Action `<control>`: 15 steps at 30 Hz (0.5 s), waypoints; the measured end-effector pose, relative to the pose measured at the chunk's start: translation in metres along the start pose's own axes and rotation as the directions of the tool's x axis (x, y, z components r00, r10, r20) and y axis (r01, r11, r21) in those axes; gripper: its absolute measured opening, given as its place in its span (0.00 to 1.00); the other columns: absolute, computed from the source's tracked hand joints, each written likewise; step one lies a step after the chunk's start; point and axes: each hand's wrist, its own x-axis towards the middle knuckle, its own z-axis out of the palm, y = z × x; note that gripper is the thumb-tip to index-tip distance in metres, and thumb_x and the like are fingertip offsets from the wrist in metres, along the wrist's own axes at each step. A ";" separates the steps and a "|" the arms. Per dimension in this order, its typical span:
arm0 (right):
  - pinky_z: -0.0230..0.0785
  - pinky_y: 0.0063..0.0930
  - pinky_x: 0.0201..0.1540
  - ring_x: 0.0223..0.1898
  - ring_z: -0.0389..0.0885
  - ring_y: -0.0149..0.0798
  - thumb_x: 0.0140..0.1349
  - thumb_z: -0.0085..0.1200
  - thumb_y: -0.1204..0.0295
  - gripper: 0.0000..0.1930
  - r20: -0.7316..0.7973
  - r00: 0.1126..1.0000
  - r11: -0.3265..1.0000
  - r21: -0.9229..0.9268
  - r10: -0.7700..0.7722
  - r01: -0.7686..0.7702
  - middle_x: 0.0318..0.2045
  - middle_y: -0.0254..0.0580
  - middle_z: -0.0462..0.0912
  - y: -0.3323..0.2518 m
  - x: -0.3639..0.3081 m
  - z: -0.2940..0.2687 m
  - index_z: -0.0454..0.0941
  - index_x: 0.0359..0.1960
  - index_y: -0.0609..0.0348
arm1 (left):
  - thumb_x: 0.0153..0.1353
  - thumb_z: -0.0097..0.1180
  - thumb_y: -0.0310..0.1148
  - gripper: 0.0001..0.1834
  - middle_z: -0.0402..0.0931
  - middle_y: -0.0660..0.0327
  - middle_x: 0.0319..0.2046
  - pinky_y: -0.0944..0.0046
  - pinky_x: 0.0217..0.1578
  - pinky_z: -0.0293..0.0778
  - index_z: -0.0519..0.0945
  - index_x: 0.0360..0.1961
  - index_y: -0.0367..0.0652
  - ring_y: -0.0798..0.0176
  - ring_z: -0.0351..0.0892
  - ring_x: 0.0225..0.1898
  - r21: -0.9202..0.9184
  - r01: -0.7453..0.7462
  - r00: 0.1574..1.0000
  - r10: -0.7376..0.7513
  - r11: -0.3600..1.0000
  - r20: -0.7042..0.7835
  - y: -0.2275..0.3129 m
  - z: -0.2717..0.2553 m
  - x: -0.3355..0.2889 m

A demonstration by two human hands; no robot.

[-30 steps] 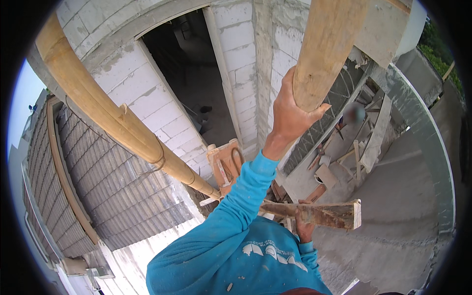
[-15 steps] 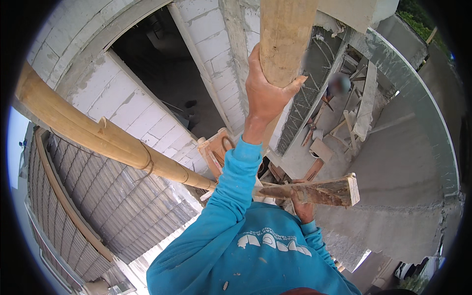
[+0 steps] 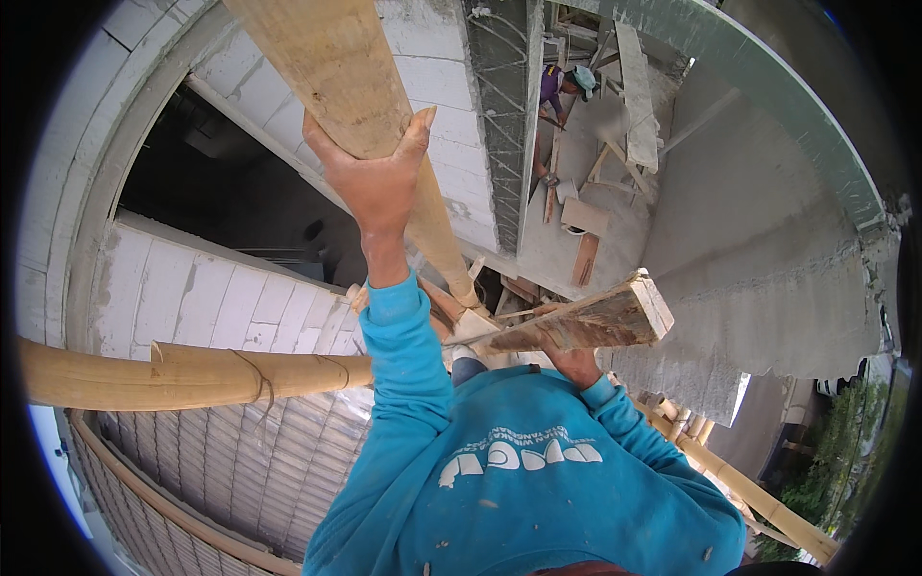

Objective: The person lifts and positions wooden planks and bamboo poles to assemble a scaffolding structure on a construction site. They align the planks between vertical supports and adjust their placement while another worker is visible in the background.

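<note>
Plank (image 3: 586,322), rough and brown, slants across in front of the person's blue shirt (image 3: 523,514), its squared end jutting to the right before a grey concrete wall (image 3: 768,250). The right hand (image 3: 576,367) grasps it from below, partly hidden behind the wood. The left hand (image 3: 375,187) is wrapped around a thick bamboo pole (image 3: 327,77), thumb along its right side. This looks like a step of handling the plank while bracing on the pole; the next move seems to call for a firm hold on both and care with the plank's free end, as a co-worker (image 3: 554,88) bends over on the floor below.
</note>
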 end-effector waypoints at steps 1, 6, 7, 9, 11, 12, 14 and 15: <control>0.69 0.36 0.57 0.50 0.78 0.40 0.64 0.63 0.69 0.18 -0.008 1.000 1.000 0.010 0.010 -0.010 0.48 0.43 0.79 0.001 -0.001 0.001 0.76 0.52 0.61 | 0.47 0.79 0.27 0.52 0.72 0.48 0.51 0.61 0.46 0.81 0.55 0.66 0.31 0.57 0.81 0.49 0.030 -0.038 0.999 0.039 0.999 -0.009 -0.004 0.000 0.000; 0.69 0.36 0.56 0.49 0.78 0.41 0.64 0.62 0.68 0.19 -0.030 0.999 0.995 -0.093 0.035 -0.038 0.47 0.44 0.80 0.012 -0.006 0.001 0.75 0.54 0.60 | 0.48 0.78 0.27 0.51 0.67 0.45 0.57 0.57 0.56 0.76 0.55 0.66 0.30 0.56 0.74 0.57 0.215 -0.199 0.980 0.198 0.956 0.026 -0.016 0.000 0.002; 0.70 0.37 0.56 0.50 0.79 0.42 0.63 0.63 0.68 0.19 -0.079 0.996 0.997 -0.056 0.051 -0.056 0.48 0.44 0.81 0.013 -0.009 0.002 0.76 0.53 0.60 | 0.49 0.78 0.26 0.50 0.67 0.45 0.57 0.57 0.56 0.76 0.55 0.66 0.30 0.56 0.74 0.57 0.209 -0.208 0.978 0.207 0.956 0.027 -0.018 0.001 0.004; 0.71 0.39 0.57 0.51 0.80 0.43 0.63 0.63 0.66 0.18 -0.191 0.977 0.996 0.029 0.090 -0.087 0.49 0.46 0.83 0.018 -0.012 0.007 0.79 0.52 0.61 | 0.50 0.77 0.26 0.48 0.67 0.45 0.57 0.59 0.56 0.77 0.56 0.65 0.31 0.55 0.74 0.56 0.191 -0.230 0.973 0.226 0.954 0.045 -0.024 0.000 0.007; 0.74 0.37 0.55 0.49 0.82 0.41 0.60 0.65 0.66 0.21 -0.279 0.954 0.989 0.126 0.113 -0.080 0.48 0.47 0.84 0.022 -0.012 0.009 0.78 0.53 0.61 | 0.52 0.75 0.24 0.44 0.67 0.46 0.56 0.59 0.58 0.79 0.58 0.63 0.31 0.55 0.75 0.56 0.033 -0.096 0.995 0.095 0.995 0.031 -0.020 0.003 0.004; 0.74 0.36 0.54 0.49 0.83 0.40 0.60 0.66 0.67 0.21 -0.309 0.941 0.985 0.139 0.138 -0.099 0.47 0.47 0.84 0.021 -0.012 0.008 0.78 0.53 0.61 | 0.53 0.74 0.23 0.42 0.69 0.46 0.55 0.59 0.55 0.82 0.58 0.62 0.31 0.56 0.77 0.53 -0.012 -0.079 0.996 0.079 0.997 0.038 -0.018 0.001 0.005; 0.75 0.34 0.52 0.47 0.83 0.38 0.58 0.67 0.67 0.23 -0.323 0.934 0.982 0.156 0.155 -0.109 0.47 0.47 0.85 0.019 -0.007 0.007 0.78 0.54 0.61 | 0.54 0.72 0.22 0.41 0.70 0.45 0.54 0.58 0.53 0.86 0.57 0.62 0.30 0.56 0.80 0.50 0.028 -0.078 0.997 0.077 0.997 0.015 -0.017 -0.019 0.010; 0.75 0.34 0.52 0.47 0.83 0.38 0.58 0.67 0.67 0.23 -0.375 0.911 0.976 0.189 0.171 -0.105 0.47 0.47 0.85 0.022 -0.009 0.009 0.78 0.54 0.61 | 0.54 0.72 0.21 0.41 0.71 0.45 0.54 0.57 0.53 0.86 0.57 0.63 0.30 0.55 0.80 0.50 0.093 -0.093 0.996 0.092 0.991 0.013 -0.021 -0.025 0.011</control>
